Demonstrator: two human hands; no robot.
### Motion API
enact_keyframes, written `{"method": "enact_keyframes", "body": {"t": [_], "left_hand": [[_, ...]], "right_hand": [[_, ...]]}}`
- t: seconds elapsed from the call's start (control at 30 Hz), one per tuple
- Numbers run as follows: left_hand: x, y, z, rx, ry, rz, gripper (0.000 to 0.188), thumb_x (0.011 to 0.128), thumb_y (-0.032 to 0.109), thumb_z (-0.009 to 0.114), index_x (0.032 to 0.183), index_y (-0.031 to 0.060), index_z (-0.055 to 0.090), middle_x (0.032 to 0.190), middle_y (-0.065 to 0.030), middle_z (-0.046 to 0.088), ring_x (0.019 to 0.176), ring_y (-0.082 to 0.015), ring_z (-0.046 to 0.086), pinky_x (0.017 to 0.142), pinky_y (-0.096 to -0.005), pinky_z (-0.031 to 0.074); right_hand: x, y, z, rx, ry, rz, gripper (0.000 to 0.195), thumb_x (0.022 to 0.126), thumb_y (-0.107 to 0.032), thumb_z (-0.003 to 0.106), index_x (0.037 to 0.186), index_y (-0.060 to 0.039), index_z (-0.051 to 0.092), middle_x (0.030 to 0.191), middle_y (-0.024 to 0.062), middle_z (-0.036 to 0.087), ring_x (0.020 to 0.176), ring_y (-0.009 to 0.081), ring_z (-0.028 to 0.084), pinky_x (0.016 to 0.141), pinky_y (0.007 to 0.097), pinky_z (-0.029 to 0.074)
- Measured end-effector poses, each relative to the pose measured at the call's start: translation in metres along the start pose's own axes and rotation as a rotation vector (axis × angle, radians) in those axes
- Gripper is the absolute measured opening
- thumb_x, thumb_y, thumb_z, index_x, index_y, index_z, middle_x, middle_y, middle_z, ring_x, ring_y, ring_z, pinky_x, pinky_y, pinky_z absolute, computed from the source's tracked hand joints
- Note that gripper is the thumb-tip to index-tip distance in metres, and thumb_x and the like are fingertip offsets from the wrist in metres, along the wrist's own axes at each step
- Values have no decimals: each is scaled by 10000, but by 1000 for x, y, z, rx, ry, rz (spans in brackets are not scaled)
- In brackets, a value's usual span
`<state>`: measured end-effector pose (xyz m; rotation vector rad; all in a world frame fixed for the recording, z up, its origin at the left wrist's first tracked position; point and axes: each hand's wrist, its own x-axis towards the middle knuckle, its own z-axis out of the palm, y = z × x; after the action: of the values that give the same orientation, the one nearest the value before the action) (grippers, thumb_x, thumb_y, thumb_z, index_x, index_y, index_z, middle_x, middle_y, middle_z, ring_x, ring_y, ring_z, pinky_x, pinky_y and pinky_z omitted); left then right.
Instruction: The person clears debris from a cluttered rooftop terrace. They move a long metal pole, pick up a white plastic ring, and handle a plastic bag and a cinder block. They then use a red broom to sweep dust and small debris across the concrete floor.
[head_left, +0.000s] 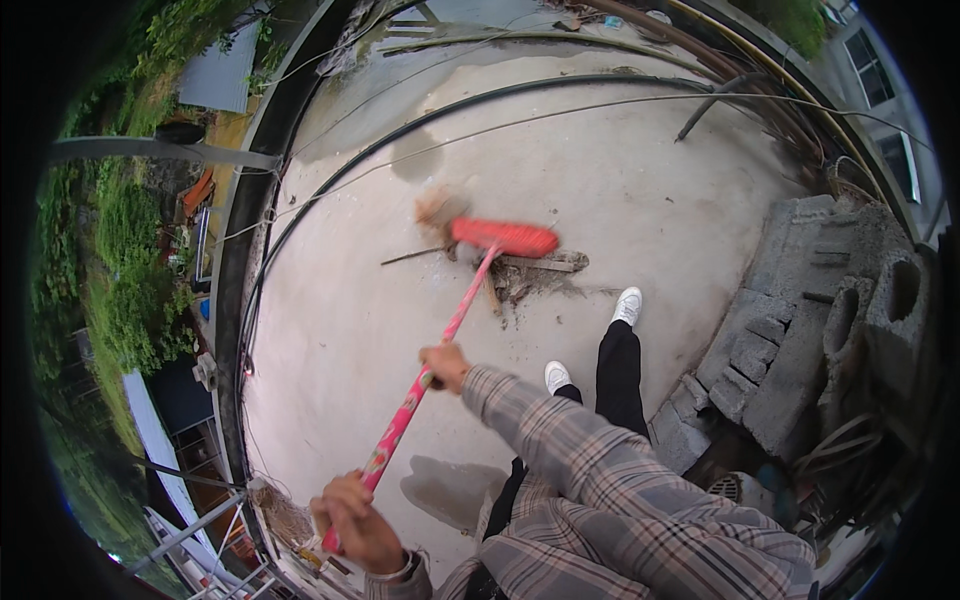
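Note:
A broom with a pink patterned handle (395, 430) and a red head (506, 237) reaches across the pale concrete floor. My left hand (358, 525) is closed around the handle's near end. Farther up the handle, my right hand (445, 368) grips it at the end of a plaid sleeve. The broom head is blurred and lies over the edge of a small heap of dirt and debris (521, 281). Wooden strips (551, 264) and a thin stick (412, 256) lie in or beside the heap. Blurred brownish material (441, 206) shows at the head's left end, partly hidden.
Grey concrete blocks (757, 352) are stacked on the right. A black hose (420, 124) curves over the floor on the left and far side, with a thin cable (525, 118) near it. Pipes (720, 60) lie at the far right. Damp patches (450, 491) mark the floor.

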<state>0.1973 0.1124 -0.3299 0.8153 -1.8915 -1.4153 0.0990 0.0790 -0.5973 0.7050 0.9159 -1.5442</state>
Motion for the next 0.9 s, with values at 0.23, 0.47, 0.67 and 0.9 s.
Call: {"method": "enact_keyframes", "body": {"t": [0.23, 0.47, 0.67, 0.9], "left_hand": [[-41, 63, -107, -111, -22, 363, 288, 922, 236, 460, 678, 108, 376, 565, -22, 369, 551, -154, 376, 604, -340, 344], [-74, -20, -118, -562, -217, 1, 229, 842, 128, 537, 674, 127, 381, 554, -7, 465, 502, -148, 423, 558, -346, 344], [-77, -67, -33, -538, -365, -148, 43, 865, 13, 480, 827, 28, 469, 686, -81, 506, 673, -223, 512, 833, -500, 422], [-84, -29, -94, -303, -164, -50, 222, 917, 199, 489, 740, 90, 411, 629, -38, 461, 610, -182, 450, 797, -450, 420]], "right_hand": [[-99, 82, 76, -17, -293, 158, 218, 767, -176, 617, 668, -58, 463, 537, 51, 493, 388, 156, 486, 339, 296, 391], [-106, 57, -67, -118, 108, -3, 160, 788, -197, 595, 729, -64, 528, 622, 48, 509, 508, 176, 530, 453, 324, 471], [-79, 36, -201, 92, 316, -29, 108, 779, -93, 518, 696, -103, 450, 610, 36, 448, 557, 167, 467, 523, 364, 411], [-62, 98, -100, -172, 211, 68, 129, 728, -138, 596, 750, -52, 503, 642, 67, 524, 507, 183, 541, 424, 339, 470]]}}
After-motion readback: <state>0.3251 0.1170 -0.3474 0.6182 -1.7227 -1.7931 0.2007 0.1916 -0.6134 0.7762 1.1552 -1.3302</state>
